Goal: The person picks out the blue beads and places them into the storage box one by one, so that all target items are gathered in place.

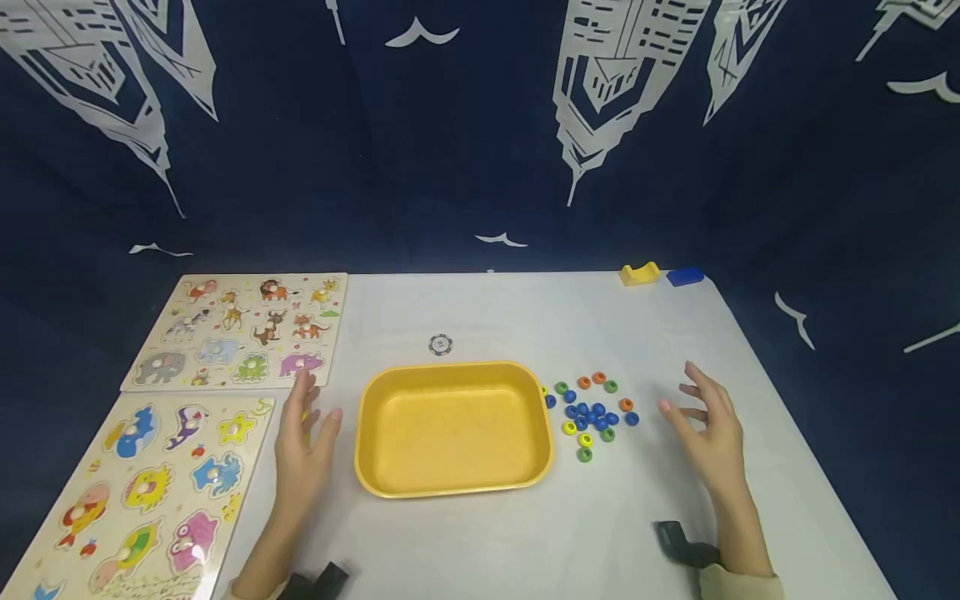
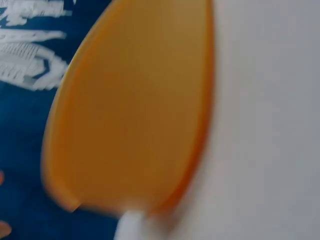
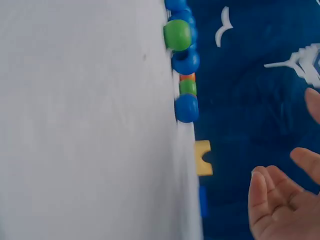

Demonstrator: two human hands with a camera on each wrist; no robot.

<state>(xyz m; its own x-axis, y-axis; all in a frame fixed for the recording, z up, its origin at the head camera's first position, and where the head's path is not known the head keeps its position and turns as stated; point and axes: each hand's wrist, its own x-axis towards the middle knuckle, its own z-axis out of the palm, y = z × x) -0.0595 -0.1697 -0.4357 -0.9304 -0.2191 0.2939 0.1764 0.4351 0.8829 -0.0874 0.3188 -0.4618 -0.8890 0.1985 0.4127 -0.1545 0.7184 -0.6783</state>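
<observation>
A yellow plastic tray (image 1: 453,433) lies on the white table between the two hands. My left hand (image 1: 303,454) hovers left of it, fingers loosely extended and holding nothing; in the left wrist view only fingertips (image 2: 4,229) show at the edge beside the blurred tray (image 2: 135,110). Several small round beads, among them a blue bead (image 1: 602,424), an orange bead (image 1: 626,404) and a green bead (image 1: 585,455), are scattered right of the tray. My right hand (image 1: 711,437) hovers to the right of these beads with relaxed, slightly bent fingers and holds nothing.
Two wooden puzzle boards, one with land animals (image 1: 258,333) and one with sea creatures (image 1: 168,446), lie at the left. Behind the tray is a grey-and-white round token (image 1: 440,344). A yellow notched block (image 1: 640,274) and a blue block (image 1: 685,277) stand at the far edge.
</observation>
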